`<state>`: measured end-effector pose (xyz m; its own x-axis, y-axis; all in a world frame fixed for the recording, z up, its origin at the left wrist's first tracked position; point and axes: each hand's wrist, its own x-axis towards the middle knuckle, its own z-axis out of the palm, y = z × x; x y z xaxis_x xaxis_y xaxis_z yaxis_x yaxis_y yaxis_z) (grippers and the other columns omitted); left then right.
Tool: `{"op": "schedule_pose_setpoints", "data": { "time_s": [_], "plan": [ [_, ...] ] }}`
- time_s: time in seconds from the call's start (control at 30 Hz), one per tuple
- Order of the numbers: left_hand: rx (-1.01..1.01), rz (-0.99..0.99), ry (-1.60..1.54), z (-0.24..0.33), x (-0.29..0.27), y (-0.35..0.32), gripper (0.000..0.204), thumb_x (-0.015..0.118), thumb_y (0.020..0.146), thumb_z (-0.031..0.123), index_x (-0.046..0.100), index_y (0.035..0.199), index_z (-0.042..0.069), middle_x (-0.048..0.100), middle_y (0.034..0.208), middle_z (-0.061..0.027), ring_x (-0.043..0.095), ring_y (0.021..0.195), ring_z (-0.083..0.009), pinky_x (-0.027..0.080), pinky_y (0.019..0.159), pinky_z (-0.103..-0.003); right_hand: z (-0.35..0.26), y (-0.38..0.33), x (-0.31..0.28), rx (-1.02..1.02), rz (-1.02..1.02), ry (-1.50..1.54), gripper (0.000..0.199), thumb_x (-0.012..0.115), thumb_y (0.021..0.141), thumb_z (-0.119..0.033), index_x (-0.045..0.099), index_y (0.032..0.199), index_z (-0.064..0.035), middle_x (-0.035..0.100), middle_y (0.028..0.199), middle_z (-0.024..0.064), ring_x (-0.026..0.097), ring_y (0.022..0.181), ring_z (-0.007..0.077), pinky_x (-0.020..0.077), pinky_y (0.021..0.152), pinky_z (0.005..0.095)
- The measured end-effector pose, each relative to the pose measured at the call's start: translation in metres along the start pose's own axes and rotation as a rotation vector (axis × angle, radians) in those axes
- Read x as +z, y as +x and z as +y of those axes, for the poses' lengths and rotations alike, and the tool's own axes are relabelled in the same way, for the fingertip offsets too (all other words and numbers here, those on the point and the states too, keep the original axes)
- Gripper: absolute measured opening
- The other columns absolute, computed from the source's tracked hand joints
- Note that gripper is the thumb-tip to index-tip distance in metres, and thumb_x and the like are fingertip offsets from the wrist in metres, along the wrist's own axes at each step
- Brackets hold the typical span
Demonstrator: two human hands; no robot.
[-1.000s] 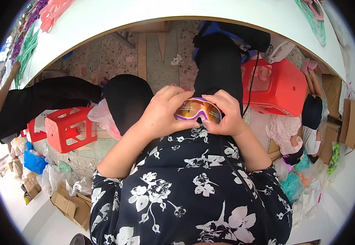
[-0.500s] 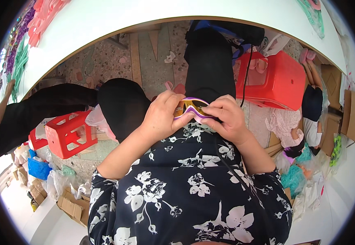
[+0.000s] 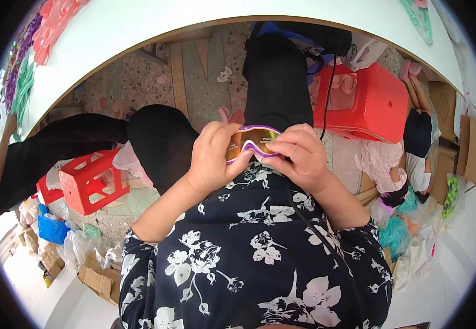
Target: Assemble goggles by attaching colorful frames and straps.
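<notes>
Head view: the left hand (image 3: 213, 159) and the right hand (image 3: 298, 156) are each closed on one end of a pair of purple-framed goggles with an orange lens (image 3: 250, 143), held between them above the lap, close against the black floral blouse (image 3: 249, 252). A red plastic stool (image 3: 92, 181) stands on the speckled floor to the person's left, a larger red stool (image 3: 372, 104) to the right, and the white table edge (image 3: 194, 16) curves across the top.
</notes>
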<state>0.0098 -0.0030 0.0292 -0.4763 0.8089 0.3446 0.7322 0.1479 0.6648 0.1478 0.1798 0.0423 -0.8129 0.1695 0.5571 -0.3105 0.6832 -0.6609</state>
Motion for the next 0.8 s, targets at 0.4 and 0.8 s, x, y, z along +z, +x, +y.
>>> {"op": "schedule_pose_setpoints", "data": {
  "time_s": [0.4, 0.8],
  "plan": [
    [0.133, 0.072, 0.068, 0.001, -0.006, 0.001, 0.055, 0.079, 0.075, 0.034, 0.061, 0.114, -0.001, 0.061, 0.096, -0.0145, 0.061, 0.081, -0.0319, 0.052, 0.07, -0.04, -0.003, -0.009, -0.01, 0.149, -0.009, -0.021, 0.064, 0.09, 0.066, -0.034, 0.067, 0.118, -0.0034, 0.064, 0.108, 0.0118, 0.061, 0.093, 0.0271, 0.0486, 0.082, 0.0361],
    [0.11, -0.042, 0.054, 0.015, -0.014, -0.006, 0.054, 0.079, 0.075, 0.035, 0.062, 0.112, -0.001, 0.061, 0.095, -0.0141, 0.063, 0.082, -0.0313, 0.053, 0.073, -0.04, -0.006, 0.001, -0.006, 0.312, -0.316, 0.287, 0.062, 0.083, 0.069, -0.023, 0.063, 0.122, 0.003, 0.059, 0.098, 0.0119, 0.057, 0.087, 0.0235, 0.0462, 0.078, 0.0316]
  ]
}}
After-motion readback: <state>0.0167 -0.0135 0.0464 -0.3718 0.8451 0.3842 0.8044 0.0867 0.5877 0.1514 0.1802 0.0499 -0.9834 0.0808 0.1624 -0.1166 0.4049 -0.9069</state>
